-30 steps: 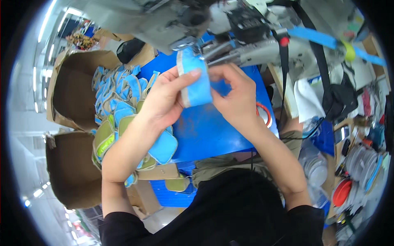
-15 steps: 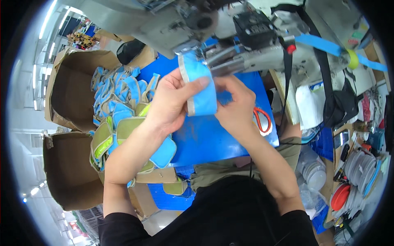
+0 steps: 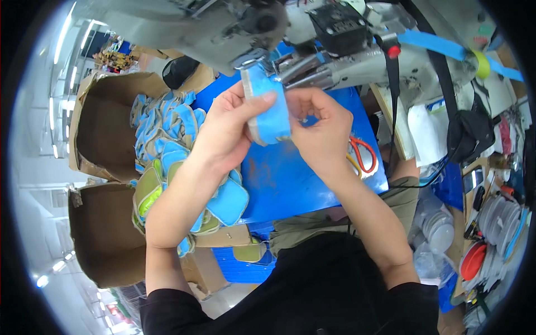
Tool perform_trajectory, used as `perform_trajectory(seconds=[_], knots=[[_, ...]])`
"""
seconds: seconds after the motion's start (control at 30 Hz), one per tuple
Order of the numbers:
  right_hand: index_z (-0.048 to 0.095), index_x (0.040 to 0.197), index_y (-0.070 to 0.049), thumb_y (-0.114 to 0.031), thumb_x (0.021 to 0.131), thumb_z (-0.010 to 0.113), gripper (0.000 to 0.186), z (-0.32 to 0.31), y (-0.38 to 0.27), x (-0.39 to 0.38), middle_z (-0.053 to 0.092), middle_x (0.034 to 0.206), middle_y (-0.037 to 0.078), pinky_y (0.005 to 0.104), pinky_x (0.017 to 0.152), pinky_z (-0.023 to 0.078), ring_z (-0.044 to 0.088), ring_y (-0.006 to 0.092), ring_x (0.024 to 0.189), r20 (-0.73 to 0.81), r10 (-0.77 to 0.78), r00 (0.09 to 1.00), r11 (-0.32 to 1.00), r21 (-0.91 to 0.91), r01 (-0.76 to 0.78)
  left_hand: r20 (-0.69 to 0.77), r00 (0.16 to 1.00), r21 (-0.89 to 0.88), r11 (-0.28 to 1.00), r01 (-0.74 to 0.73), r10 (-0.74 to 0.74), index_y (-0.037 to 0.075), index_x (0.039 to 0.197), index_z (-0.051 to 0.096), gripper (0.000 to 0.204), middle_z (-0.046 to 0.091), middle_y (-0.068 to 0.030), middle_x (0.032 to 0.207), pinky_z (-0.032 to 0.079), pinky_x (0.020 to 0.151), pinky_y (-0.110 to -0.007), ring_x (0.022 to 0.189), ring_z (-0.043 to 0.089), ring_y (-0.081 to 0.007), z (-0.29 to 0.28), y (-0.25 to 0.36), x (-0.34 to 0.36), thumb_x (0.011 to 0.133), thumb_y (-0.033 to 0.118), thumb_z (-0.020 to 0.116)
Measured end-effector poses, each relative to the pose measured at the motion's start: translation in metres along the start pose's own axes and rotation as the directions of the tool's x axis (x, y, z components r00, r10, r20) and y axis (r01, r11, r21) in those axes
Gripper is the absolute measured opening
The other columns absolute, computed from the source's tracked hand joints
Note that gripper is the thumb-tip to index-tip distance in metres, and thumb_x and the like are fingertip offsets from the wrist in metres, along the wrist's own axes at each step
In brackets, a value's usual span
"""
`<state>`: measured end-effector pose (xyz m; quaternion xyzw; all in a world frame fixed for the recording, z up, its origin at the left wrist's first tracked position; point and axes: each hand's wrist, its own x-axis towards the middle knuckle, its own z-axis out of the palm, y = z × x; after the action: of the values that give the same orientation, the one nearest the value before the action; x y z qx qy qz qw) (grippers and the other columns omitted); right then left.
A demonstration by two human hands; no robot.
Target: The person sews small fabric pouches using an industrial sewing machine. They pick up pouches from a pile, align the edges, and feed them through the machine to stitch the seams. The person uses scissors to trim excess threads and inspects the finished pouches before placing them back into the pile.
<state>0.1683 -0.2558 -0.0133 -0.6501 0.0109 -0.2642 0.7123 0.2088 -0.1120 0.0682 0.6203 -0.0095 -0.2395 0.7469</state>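
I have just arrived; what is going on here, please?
A person's left hand holds a blue, grey-edged fabric piece, its upper end at a grey machine. The right hand is at the piece's right edge, its grip unclear. A pile of blue and grey pieces lies to the left, beside two open cardboard boxes.

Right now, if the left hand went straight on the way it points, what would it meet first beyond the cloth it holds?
Beyond the blue cloth, the left hand would probably meet the metal foot of the sewing machine first, though depth is unclear in this one view.
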Motion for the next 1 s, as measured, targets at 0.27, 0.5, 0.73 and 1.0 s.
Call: perform_trajectory(seconds=[0.27,0.5,0.73,1.0], knots=[[0.068,0.098,-0.005,-0.003,0.077,0.083,0.025,0.005,0.013,-0.009,0.069,0.089,0.008,0.0298,0.067,0.056,0.070,0.0195,0.075,-0.037,-0.163,0.986,0.985,-0.056,0.160,0.189,0.955,-0.445,0.847,0.290,-0.228,-0.002,0.113,0.066,0.021,0.073,-0.0105,0.101,0.062,0.079,-0.034,0.088,0.073,-0.0198,-0.018,0.003,-0.004,0.101,0.016,0.066],[0.070,0.097,-0.003,-0.003,0.079,0.082,0.021,0.003,0.009,-0.008,0.072,0.086,0.007,0.0276,0.069,0.055,0.071,0.0150,0.075,0.002,-0.015,1.000,1.000,0.008,0.015,0.005,0.999,0.054,0.998,-0.037,0.037,0.001,0.111,0.068,0.020,0.075,-0.0070,0.099,0.060,0.076,-0.028,0.084,0.072,-0.0127,-0.010,-0.012,0.003,0.095,0.011,0.075],[0.071,0.101,-0.002,0.001,0.081,0.079,0.022,-0.001,0.023,-0.008,0.074,0.086,0.006,0.0258,0.072,0.055,0.069,0.0110,0.076,0.074,0.065,0.995,0.991,0.116,-0.073,0.011,0.983,0.111,0.977,-0.184,0.184,0.000,0.109,0.069,0.017,0.075,-0.0059,0.097,0.060,0.074,-0.027,0.081,0.071,-0.0108,-0.003,-0.019,0.010,0.093,0.003,0.074],[0.071,0.107,0.002,0.003,0.088,0.072,0.020,-0.011,-0.001,0.000,0.073,0.088,0.003,0.0234,0.071,0.053,0.066,0.0065,0.078,0.196,0.174,0.965,0.963,0.172,-0.209,-0.014,0.992,0.071,0.990,-0.123,0.124,0.000,0.110,0.069,0.022,0.075,-0.0050,0.098,0.059,0.078,-0.029,0.086,0.071,-0.0118,-0.006,-0.014,0.014,0.089,0.002,0.077]])
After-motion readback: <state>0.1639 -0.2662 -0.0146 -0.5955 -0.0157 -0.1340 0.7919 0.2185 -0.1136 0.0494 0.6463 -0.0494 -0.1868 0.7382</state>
